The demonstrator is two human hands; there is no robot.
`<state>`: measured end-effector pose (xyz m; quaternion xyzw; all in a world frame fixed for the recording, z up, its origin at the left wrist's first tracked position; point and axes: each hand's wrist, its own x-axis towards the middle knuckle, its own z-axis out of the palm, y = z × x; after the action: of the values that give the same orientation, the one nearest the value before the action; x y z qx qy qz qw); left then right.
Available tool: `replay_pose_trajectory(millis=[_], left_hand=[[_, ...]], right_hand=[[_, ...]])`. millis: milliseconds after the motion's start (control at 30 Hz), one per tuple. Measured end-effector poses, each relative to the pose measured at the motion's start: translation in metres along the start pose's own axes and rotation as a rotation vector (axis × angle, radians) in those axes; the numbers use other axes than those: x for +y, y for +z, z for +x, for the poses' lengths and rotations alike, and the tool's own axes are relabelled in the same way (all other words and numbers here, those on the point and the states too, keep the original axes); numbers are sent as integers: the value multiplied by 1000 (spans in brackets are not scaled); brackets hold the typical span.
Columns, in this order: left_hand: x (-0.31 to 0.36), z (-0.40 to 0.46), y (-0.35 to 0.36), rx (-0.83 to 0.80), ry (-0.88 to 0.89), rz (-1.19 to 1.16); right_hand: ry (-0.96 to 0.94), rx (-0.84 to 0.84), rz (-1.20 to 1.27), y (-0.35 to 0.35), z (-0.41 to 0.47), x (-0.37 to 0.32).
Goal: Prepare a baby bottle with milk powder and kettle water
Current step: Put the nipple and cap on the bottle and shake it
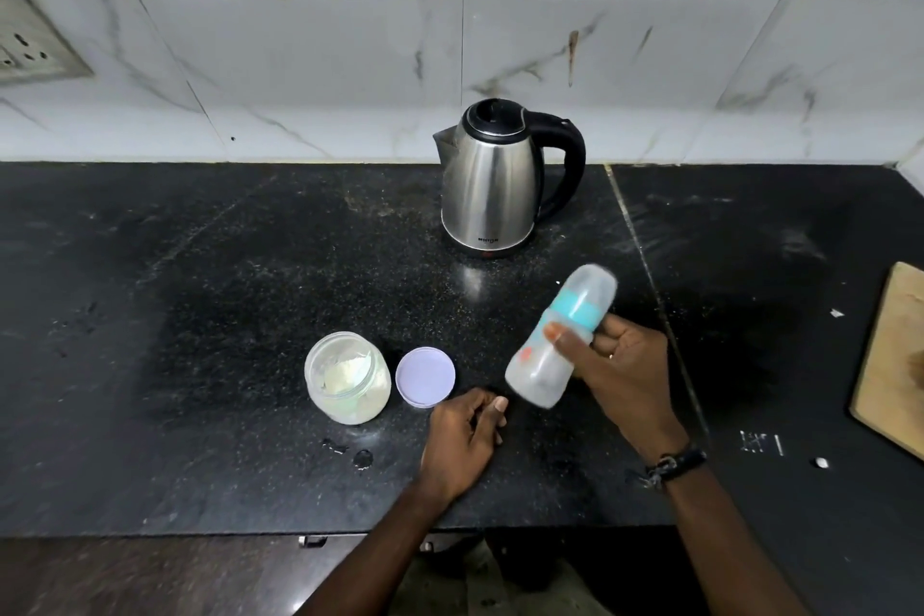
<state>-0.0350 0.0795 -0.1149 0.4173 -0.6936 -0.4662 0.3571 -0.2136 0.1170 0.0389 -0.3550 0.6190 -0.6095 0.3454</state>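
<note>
One tilted baby bottle (560,335) in right hand (620,365), mid-counter (200,265).

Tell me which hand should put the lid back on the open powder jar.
Left. The left hand holds nothing beside the round lilac lid; the right hand grips the tilted bottle.

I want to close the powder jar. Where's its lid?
The purple lid lies flat on the black counter, just right of the open jar, near the left hand.
</note>
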Motion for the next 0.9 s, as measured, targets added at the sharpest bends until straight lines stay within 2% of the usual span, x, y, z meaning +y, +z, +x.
replay_pose_trajectory(millis=[100, 200, 400, 700, 900], left_hand=[[0, 0, -2, -7, 17, -1], [1, 1, -1, -3, 1, 16], [1, 1, 0, -5, 2, 9], [-1, 0, 1, 0, 1, 8], [-4, 0, 2, 5, 10, 15]], right_hand=[[-17, -101, -12, 1, -4, 2], [9, -46, 69, 3, 8, 4], [-40, 1, -19, 14, 49, 19], [-95, 1, -402, 35, 124, 49], [-100, 24, -530, 46, 144, 62]])
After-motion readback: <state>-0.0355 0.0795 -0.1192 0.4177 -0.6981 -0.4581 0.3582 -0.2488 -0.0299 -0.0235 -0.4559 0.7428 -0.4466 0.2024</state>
